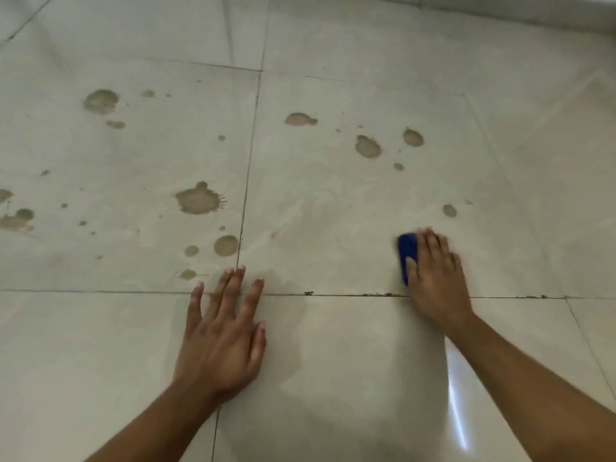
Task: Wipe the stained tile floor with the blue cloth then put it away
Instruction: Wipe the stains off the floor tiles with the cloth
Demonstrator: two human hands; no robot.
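A folded blue cloth [407, 253] lies flat on the beige tile floor [316, 345] at the right, pressed down under my right hand [435, 278], which covers most of it; only its left edge shows. My left hand [223, 331] rests flat on the floor with fingers spread, holding nothing, across the grout line. Brown stains dot the tiles beyond both hands: a big splat [197, 200] left of centre, round spots [226, 245] near my left fingertips, and several blotches [367, 146] farther off to the right. The tile around the cloth looks smeared and damp.
Dark grout lines [350, 295] cross the floor, with bits of dirt in the one by my right wrist. A pale wall base [500, 8] runs along the far right top. More stains [100, 101] sit at the far left.
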